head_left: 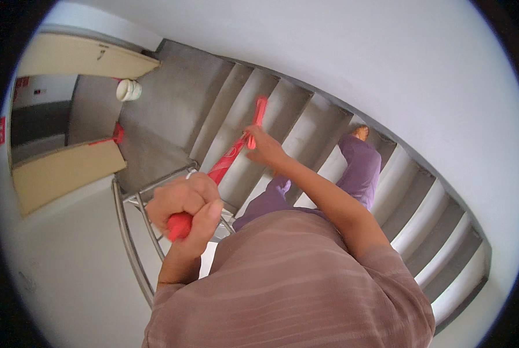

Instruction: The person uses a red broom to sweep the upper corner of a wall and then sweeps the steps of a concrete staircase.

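A long red broom handle (pixel 224 162) is held in both hands, running diagonally from lower left up toward the stairs (pixel 306 122). The left hand (pixel 185 203) is clenched in a full fist around the handle's near end – thumb wrapped over the top, red end showing just below the fingers. The right hand (pixel 263 146) is closed on the handle further up, arm stretched out over the steps. Beyond the right hand a short red section (pixel 261 110) is seen lying over a grey concrete step; whether it touches the step cannot be told.

Grey steps with pale risers descend toward the landing (pixel 155 116) at upper left. A metal railing (pixel 129 232) is seen just below the left hand. A white round container (pixel 128 90) is set on the landing near the beige door (pixel 79 58); a small red item (pixel 115 134) lies by the lower door edge. Purple trousers (pixel 361 168) and one foot (pixel 361 132) are visible on the steps – brown striped shirt (pixel 282 284) at the bottom of the view.
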Available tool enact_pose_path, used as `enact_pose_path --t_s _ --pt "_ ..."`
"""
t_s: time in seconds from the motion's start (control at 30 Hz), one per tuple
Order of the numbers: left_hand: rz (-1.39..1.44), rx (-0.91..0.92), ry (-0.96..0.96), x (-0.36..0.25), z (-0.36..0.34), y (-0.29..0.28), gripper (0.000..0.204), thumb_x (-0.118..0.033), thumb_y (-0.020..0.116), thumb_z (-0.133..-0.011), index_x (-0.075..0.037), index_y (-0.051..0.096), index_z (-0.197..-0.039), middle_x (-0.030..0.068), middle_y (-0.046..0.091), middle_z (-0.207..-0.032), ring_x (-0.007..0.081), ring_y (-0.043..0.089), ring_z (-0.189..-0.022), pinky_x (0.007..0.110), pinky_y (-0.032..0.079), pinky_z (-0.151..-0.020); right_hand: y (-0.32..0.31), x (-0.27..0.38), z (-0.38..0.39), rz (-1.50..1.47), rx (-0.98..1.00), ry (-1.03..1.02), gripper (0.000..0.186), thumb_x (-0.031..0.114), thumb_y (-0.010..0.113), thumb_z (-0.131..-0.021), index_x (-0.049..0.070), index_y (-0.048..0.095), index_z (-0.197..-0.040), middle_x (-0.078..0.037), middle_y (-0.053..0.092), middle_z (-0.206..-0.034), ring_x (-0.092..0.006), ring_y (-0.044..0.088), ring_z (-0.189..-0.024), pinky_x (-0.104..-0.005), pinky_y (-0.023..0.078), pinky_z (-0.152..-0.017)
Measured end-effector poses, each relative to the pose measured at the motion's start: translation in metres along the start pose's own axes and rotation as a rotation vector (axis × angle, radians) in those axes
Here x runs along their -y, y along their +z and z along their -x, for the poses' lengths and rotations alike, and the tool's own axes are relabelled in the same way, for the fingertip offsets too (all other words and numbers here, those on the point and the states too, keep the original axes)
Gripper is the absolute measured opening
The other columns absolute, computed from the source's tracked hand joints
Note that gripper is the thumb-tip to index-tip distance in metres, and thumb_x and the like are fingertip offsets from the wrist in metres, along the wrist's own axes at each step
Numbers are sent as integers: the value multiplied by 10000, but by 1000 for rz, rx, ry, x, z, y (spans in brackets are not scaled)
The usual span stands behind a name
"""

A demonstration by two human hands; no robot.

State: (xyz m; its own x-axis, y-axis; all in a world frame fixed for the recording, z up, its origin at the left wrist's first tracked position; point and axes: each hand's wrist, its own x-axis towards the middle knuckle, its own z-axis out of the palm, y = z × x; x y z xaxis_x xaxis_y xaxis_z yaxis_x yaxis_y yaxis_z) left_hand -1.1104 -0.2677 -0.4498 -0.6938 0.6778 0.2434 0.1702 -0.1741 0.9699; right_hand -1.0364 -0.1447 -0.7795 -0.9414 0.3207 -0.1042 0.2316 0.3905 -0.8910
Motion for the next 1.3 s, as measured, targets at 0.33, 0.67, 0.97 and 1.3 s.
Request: enact_pose_path --t_s 0.33,0.67,0.97,1.3 --pt "-113 -152 -171 217 94 -27 215 -42 740 -829 -24 528 -796 53 556 -741 182 535 -682 322 434 -651 -97 64 56 69 377 293 401 129 710 -875 82 625 -1263 -127 662 -1278 -262 632 -1213 -387 558 -925" --pt "-336 -208 -320 410 169 51 193 -212 746 -832 -75 621 -884 109 656 -876 350 649 -854 448 502 -776 -114 172 55 -34 579 123 502 42 764 -884 114 609 -1356 -117 544 -1475 -245 563 -1329 -342 573 -914" --pt "-623 -271 -363 384 121 74 414 -458 756 -840 -80 645 -711 108 644 -755 340 669 -827 457 526 -811 -138 189 51 -188 -7 129 133 97 575 -1033 -24 613 -994 -195 713 -1107 -380 676 -1165 -384 618 -874" --pt "-772 -483 -728 447 209 -2 347 -414 778 -822 -79 685 -822 156 670 -982 393 625 -1015 480 507 -908 -51 79 3 -650 303 514 255 269 556 -1074 25 632 -1089 -174 644 -1288 -281 601 -1257 -421 532 -1023"
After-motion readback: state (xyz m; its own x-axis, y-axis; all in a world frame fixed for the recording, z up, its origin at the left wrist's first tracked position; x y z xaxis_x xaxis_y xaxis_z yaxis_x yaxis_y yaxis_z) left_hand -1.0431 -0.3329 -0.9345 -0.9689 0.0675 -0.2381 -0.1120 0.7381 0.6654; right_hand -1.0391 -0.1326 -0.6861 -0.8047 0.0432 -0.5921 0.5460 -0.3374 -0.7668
